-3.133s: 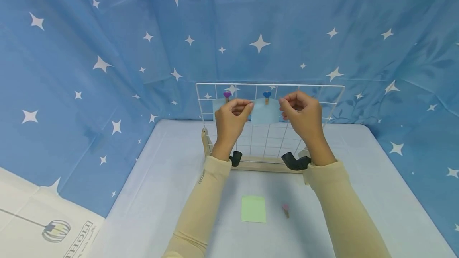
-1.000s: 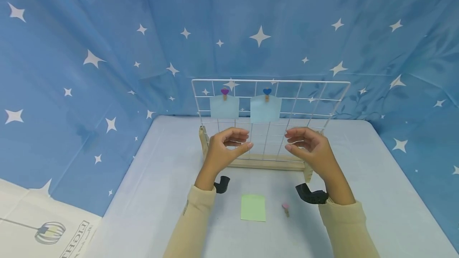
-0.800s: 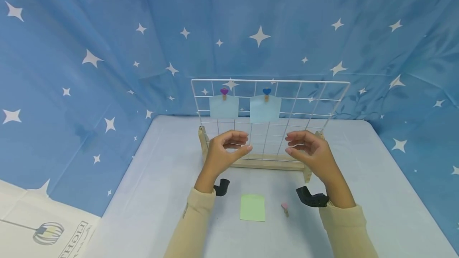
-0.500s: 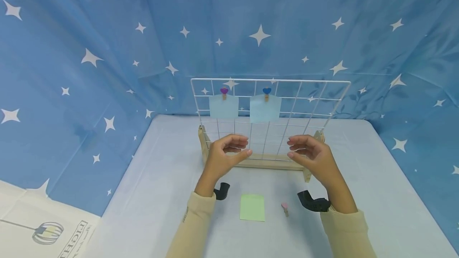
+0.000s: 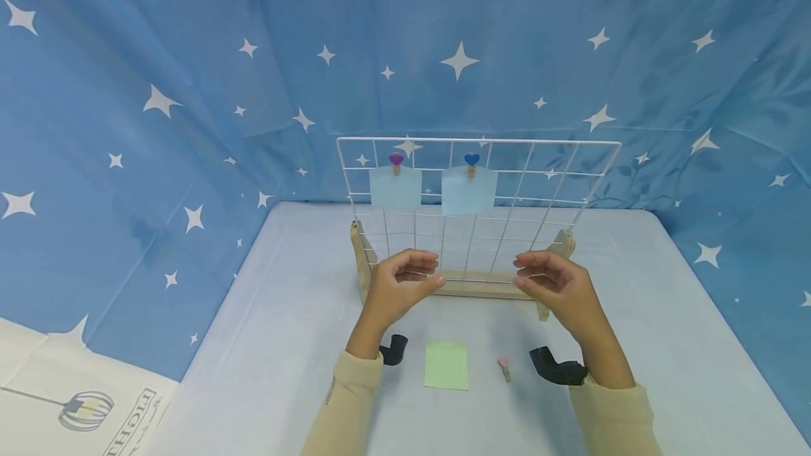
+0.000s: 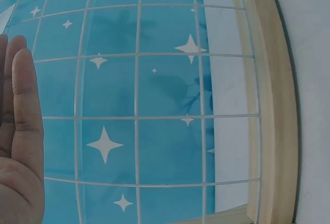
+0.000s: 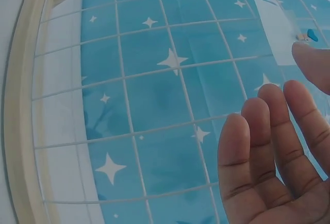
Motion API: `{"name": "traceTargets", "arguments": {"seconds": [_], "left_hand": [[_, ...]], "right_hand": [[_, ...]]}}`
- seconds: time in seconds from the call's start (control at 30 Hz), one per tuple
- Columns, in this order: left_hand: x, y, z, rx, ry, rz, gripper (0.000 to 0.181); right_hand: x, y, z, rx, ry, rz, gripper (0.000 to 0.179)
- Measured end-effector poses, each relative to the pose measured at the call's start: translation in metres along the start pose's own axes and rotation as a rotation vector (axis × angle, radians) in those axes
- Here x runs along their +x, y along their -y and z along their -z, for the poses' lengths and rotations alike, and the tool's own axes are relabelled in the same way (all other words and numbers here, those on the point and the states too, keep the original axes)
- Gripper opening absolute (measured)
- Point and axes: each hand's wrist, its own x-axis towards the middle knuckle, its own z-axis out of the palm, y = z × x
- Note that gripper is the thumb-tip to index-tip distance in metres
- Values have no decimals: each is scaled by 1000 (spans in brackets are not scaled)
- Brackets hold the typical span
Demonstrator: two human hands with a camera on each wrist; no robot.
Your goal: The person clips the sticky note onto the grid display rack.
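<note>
My left hand (image 5: 399, 287) and right hand (image 5: 560, 290) hover in front of the lower part of a white wire grid (image 5: 507, 192), fingers loosely bent, holding nothing. Two light blue paper notes hang side by side on the grid. A clothespin with a purple heart (image 5: 395, 160) pins the left note (image 5: 395, 192); one with a blue heart (image 5: 472, 160) pins the right note (image 5: 469, 195). In the right wrist view, the fingers (image 7: 234, 152) stand apart from the thumb. On the table lie a green paper note (image 5: 446, 368) and a small clothespin with a pink heart (image 5: 504, 367).
The grid stands in a wooden base (image 5: 481, 288) on a white-covered table (image 5: 285, 343). A blue curtain with white stars (image 5: 405, 34) hangs behind. Black wrist mounts (image 5: 557, 369) stick out inward from both wrists.
Both hands have let go of the right blue note's edges and come down and back toward the table, moving slightly apart. Both blue notes stay hanging; the green note and pink clothespin stay put.
</note>
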Motion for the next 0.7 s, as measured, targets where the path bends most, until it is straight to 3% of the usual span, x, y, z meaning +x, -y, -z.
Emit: {"name": "traceTargets", "arguments": {"seconds": [0.3, 0.7], "left_hand": [[-8, 10, -3, -4, -3, 5, 33], [-22, 25, -6, -13, -14, 58, 30]], "right_hand": [[-7, -8, -1, 17, -15, -10, 24], [-19, -21, 0, 22, -19, -43, 23]]}}
